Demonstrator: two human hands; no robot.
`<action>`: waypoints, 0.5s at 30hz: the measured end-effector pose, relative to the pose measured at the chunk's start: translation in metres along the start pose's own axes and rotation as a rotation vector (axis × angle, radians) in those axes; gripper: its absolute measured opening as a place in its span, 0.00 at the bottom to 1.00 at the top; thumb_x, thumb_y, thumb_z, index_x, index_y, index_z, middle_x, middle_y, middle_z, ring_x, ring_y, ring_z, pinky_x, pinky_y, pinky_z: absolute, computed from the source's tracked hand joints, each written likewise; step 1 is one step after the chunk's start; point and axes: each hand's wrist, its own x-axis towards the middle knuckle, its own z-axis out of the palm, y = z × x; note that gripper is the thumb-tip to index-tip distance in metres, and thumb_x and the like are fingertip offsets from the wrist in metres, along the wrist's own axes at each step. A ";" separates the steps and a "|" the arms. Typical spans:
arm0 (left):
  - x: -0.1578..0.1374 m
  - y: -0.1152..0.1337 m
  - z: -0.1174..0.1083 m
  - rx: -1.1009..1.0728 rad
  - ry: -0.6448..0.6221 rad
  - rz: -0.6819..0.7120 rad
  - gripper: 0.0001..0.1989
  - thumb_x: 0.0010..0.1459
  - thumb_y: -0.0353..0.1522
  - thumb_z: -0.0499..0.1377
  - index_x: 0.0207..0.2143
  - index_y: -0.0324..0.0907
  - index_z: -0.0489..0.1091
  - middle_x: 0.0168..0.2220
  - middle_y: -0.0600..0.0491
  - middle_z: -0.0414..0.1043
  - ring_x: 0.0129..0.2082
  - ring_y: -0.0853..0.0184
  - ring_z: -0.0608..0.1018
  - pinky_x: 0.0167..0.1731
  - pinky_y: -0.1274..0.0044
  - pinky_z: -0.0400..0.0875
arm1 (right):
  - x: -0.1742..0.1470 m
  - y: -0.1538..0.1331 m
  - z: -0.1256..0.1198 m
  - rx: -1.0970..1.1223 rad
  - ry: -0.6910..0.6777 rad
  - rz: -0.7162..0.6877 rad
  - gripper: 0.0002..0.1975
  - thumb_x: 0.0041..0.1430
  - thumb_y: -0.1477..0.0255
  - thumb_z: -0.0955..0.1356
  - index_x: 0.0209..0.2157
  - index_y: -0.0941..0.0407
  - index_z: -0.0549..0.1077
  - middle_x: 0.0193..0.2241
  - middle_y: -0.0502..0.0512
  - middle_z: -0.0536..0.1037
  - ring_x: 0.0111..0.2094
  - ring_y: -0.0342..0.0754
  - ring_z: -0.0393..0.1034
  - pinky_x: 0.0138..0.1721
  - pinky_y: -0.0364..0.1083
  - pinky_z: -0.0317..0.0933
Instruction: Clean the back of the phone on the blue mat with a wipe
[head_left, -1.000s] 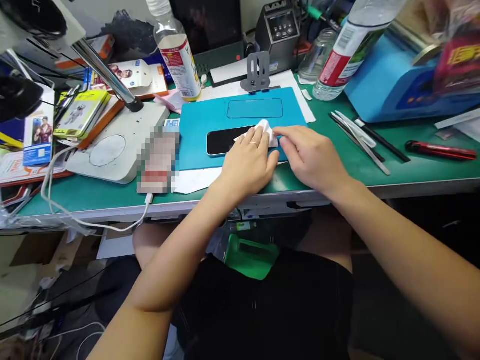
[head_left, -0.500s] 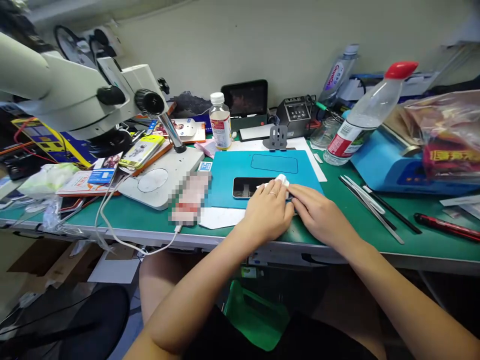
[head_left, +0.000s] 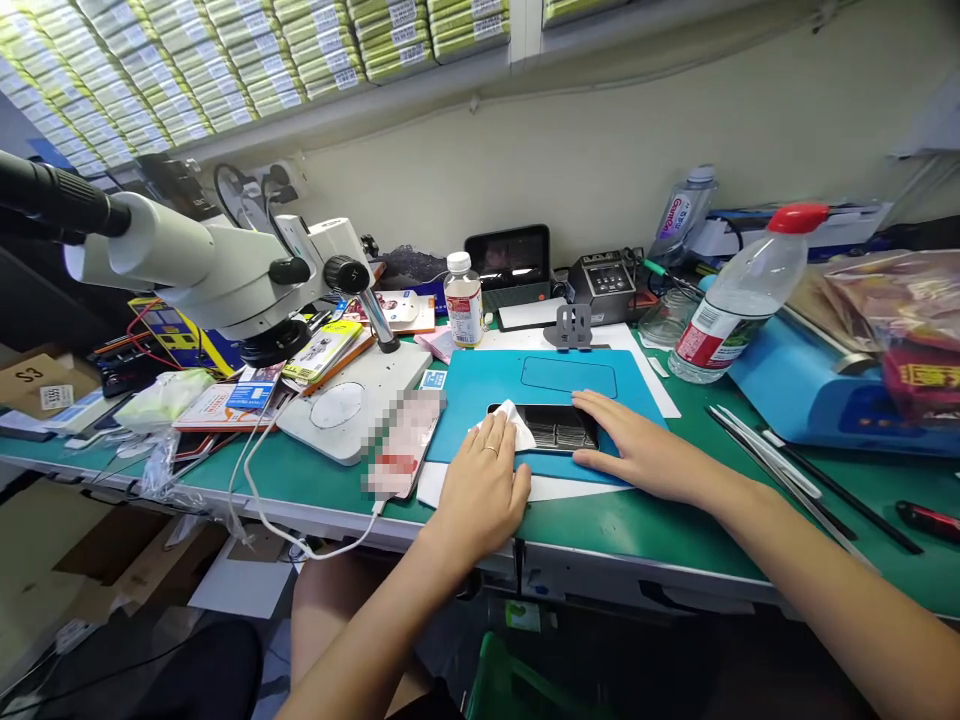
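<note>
A phone [head_left: 559, 428] with a dark, glossy face lies flat on a blue mat [head_left: 480, 372]. My left hand [head_left: 486, 470], with a ring on one finger, presses a white tissue [head_left: 519, 424] onto the phone's left end. That end is mostly hidden under the fingers and tissue. At the opposite end, my right hand [head_left: 626, 445] grips the phone, fingers along the far edge and thumb by the near edge. Streaky marks or reflections show on the phone's uncovered middle. A rounded rectangle outline is on the mat behind it.
Left of the mat lies another phone [head_left: 405, 450] on a white cable, beside a microscope [head_left: 225, 280]. A small bottle [head_left: 463, 300] and a grey stand [head_left: 571, 327] are behind. To the right are a red-capped bottle [head_left: 720, 310], thin tools [head_left: 787, 470] and a blue machine [head_left: 795, 370].
My left hand and the tissue have moved from the phone's right part to its left end. My right hand has shifted to the right end. The camera view has tilted up.
</note>
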 end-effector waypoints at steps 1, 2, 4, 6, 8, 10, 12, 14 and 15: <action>0.004 -0.002 0.000 0.002 -0.005 -0.016 0.29 0.72 0.37 0.43 0.68 0.27 0.54 0.71 0.37 0.50 0.71 0.54 0.55 0.68 0.63 0.55 | 0.000 0.003 -0.002 0.012 0.000 -0.004 0.41 0.61 0.45 0.64 0.67 0.57 0.62 0.68 0.69 0.62 0.68 0.67 0.56 0.63 0.66 0.59; 0.010 -0.003 0.000 0.006 -0.011 -0.035 0.29 0.72 0.37 0.43 0.68 0.27 0.54 0.71 0.37 0.50 0.71 0.54 0.55 0.68 0.63 0.55 | 0.000 0.005 -0.003 0.021 0.002 -0.004 0.41 0.60 0.45 0.65 0.66 0.56 0.63 0.67 0.68 0.63 0.67 0.67 0.58 0.63 0.66 0.60; 0.021 -0.005 0.000 0.012 -0.020 -0.074 0.30 0.72 0.37 0.44 0.68 0.27 0.53 0.70 0.36 0.51 0.71 0.53 0.56 0.67 0.63 0.55 | 0.000 0.007 -0.003 0.034 0.023 0.003 0.39 0.59 0.45 0.66 0.64 0.55 0.65 0.66 0.68 0.65 0.66 0.67 0.60 0.62 0.66 0.62; 0.028 0.000 0.002 0.007 -0.018 -0.081 0.30 0.71 0.38 0.44 0.68 0.25 0.53 0.70 0.35 0.52 0.70 0.52 0.56 0.67 0.62 0.55 | 0.001 0.007 -0.001 0.041 0.051 0.009 0.37 0.58 0.45 0.67 0.61 0.54 0.68 0.65 0.68 0.67 0.65 0.67 0.62 0.61 0.66 0.62; 0.033 0.012 0.006 -0.018 0.003 -0.048 0.32 0.71 0.40 0.45 0.68 0.25 0.54 0.70 0.33 0.51 0.71 0.50 0.56 0.67 0.61 0.55 | 0.002 0.007 0.002 0.046 0.073 0.003 0.36 0.57 0.45 0.67 0.59 0.54 0.69 0.64 0.68 0.68 0.64 0.68 0.63 0.60 0.67 0.63; 0.037 0.031 0.009 -0.060 0.023 0.025 0.33 0.71 0.42 0.44 0.67 0.25 0.55 0.70 0.33 0.51 0.71 0.51 0.55 0.67 0.62 0.54 | 0.003 0.012 0.007 0.055 0.090 -0.022 0.34 0.57 0.47 0.68 0.57 0.54 0.70 0.63 0.68 0.69 0.63 0.68 0.63 0.60 0.67 0.62; 0.043 0.049 0.009 -0.096 0.024 0.111 0.32 0.71 0.41 0.43 0.66 0.25 0.56 0.69 0.34 0.54 0.71 0.53 0.56 0.68 0.64 0.54 | 0.004 0.020 0.012 0.065 0.117 -0.059 0.31 0.58 0.52 0.68 0.57 0.53 0.70 0.62 0.68 0.70 0.63 0.68 0.64 0.60 0.67 0.62; 0.051 0.062 0.007 -0.107 0.014 0.161 0.31 0.71 0.40 0.43 0.66 0.24 0.57 0.69 0.34 0.56 0.70 0.54 0.58 0.68 0.67 0.53 | 0.004 0.030 0.019 0.065 0.151 -0.085 0.30 0.58 0.58 0.68 0.60 0.54 0.68 0.62 0.68 0.70 0.62 0.68 0.65 0.60 0.68 0.62; 0.054 0.065 0.006 -0.106 0.011 0.174 0.31 0.71 0.39 0.43 0.66 0.24 0.57 0.68 0.35 0.57 0.70 0.54 0.58 0.68 0.67 0.53 | 0.004 0.034 0.021 0.053 0.181 -0.083 0.30 0.57 0.60 0.67 0.60 0.55 0.67 0.62 0.69 0.70 0.62 0.69 0.64 0.61 0.69 0.61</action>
